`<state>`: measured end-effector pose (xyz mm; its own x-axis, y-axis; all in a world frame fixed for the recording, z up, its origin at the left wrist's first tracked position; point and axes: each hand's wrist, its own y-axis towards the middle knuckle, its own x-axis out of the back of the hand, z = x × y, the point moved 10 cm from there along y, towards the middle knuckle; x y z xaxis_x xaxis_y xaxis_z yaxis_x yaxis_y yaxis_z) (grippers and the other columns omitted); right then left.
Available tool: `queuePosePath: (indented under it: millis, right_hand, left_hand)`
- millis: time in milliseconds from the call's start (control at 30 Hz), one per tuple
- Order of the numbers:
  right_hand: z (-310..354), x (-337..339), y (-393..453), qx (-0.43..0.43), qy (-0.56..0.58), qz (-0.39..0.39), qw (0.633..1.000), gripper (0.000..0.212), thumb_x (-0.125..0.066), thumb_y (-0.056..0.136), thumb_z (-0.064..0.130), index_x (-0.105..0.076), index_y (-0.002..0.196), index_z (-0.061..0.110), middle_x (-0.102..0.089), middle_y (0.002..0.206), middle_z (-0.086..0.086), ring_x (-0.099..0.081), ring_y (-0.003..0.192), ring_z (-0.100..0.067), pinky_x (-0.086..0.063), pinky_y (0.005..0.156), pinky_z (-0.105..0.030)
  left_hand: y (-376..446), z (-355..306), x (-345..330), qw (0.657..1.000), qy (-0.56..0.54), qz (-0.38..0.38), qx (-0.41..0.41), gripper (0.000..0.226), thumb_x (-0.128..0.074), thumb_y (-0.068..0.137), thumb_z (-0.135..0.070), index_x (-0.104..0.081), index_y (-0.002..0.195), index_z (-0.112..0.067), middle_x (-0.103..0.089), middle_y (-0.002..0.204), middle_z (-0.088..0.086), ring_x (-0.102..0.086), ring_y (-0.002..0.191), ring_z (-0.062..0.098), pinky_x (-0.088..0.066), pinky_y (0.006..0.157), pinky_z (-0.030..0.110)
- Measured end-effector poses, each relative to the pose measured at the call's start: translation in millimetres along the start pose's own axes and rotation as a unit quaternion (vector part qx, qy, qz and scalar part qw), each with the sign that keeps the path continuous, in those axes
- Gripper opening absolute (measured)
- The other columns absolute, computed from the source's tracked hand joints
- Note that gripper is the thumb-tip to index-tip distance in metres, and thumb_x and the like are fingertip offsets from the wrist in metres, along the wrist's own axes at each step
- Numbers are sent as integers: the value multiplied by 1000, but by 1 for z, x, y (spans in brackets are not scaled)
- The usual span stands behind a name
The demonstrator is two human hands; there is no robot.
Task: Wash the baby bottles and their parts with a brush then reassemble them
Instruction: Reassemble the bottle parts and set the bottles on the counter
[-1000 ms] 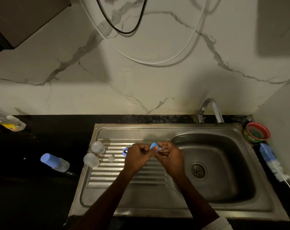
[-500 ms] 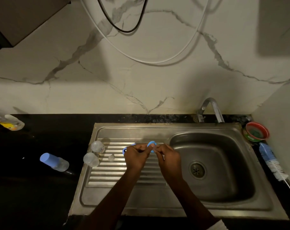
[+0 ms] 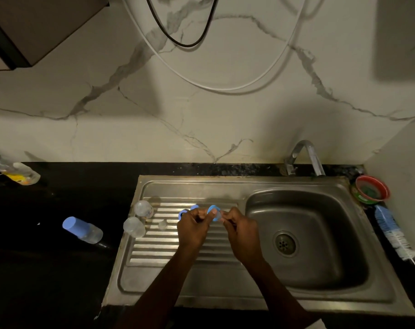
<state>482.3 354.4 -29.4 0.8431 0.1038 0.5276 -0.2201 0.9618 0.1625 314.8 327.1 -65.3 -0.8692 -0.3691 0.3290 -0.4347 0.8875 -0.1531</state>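
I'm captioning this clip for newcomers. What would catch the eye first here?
Two hands, the left hand and right hand, pinch a blue bottle ring over the sink's drainboard. A blue-capped baby bottle lies on the dark counter to the left, and a bottle brush lies right of the basin.

Only one view was given, taken from a wide-angle camera worn on the head and aimed forward and down at the sink (image 3: 249, 186) from close above. The marble wall (image 3: 201, 115) was taken in across the upper half, the black counter (image 3: 59, 269) at the left, and the tap (image 3: 303, 157) at the right. Straight lines were bent toward the frame edges.
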Motion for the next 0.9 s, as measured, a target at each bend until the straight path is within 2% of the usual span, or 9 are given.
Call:
queuePosePath:
  millis: [67,167,200,333,500,600,700,833,900]
  right_hand:
    - [-10,4,1,-22,35,-7,999,15,-68,97,31,-70,88,19,-65,75,21,-66,73,1,-48,66,-13]
    - [-29,2,3,-104,137,-6,985,10,-72,94,21,-71,87,13,-73,83,1,-72,82,-17,-59,78,-47]
    - [-29,0,1,-109,139,-13,984,10,-72,94,20,-71,87,14,-73,81,-1,-72,80,-19,-58,77,-50]
    - [-6,-1,-3,-9,9,-25,1000,13,-66,99,31,-66,88,25,-62,71,12,-63,66,-6,-51,62,-33]
    - [-18,2,-2,-60,75,-8,995,11,-77,90,33,-70,94,26,-73,86,13,-70,80,-3,-58,72,-30]
    - [-2,-6,-2,-16,69,6,997,26,-84,83,25,-71,105,30,-74,94,17,-71,85,1,-58,74,-22]
    - [18,-8,-3,42,1,-25,999,16,-83,83,22,-76,96,27,-73,89,14,-68,80,-3,-57,72,-32]
    - [42,-15,-4,74,-19,-46,996,12,-83,83,19,-76,89,26,-72,82,13,-64,73,-1,-56,68,-33]
    - [46,-17,-1,86,-18,-37,995,14,-85,81,21,-74,84,30,-71,78,11,-64,70,-1,-54,65,-32]
  left_hand:
    - [-4,1,-3,1000,-9,12,-5,22,-72,91,-41,-81,90,-21,-76,76,-9,-71,80,5,-53,86,28]
    - [-5,2,-5,1000,-6,6,-2,27,-72,89,-44,-80,87,-18,-76,78,-7,-70,82,2,-52,81,23]
    - [-5,3,-5,1000,-4,2,6,25,-72,90,-42,-80,87,-19,-76,77,-7,-70,81,3,-52,79,24]
    - [-3,3,-3,999,-8,14,36,24,-68,94,-43,-78,83,-24,-70,67,-13,-66,68,1,-49,66,20]
    - [-4,3,-6,993,-44,85,70,17,-74,92,-31,-76,87,-15,-65,61,-15,-59,57,-4,-45,67,24]
    - [-9,0,-3,989,-87,85,79,17,-76,91,-24,-78,95,-8,-77,84,2,-71,74,6,-54,80,36]
    - [-15,4,5,987,-119,48,99,16,-77,90,-24,-78,96,-10,-72,114,22,-69,106,35,-52,97,51]
    - [-16,11,16,986,-127,12,108,20,-76,91,-27,-79,84,-9,-78,90,9,-73,93,23,-55,92,39]
    - [-16,17,20,981,-141,29,133,24,-74,92,-28,-78,86,-5,-75,85,19,-68,82,21,-52,82,36]
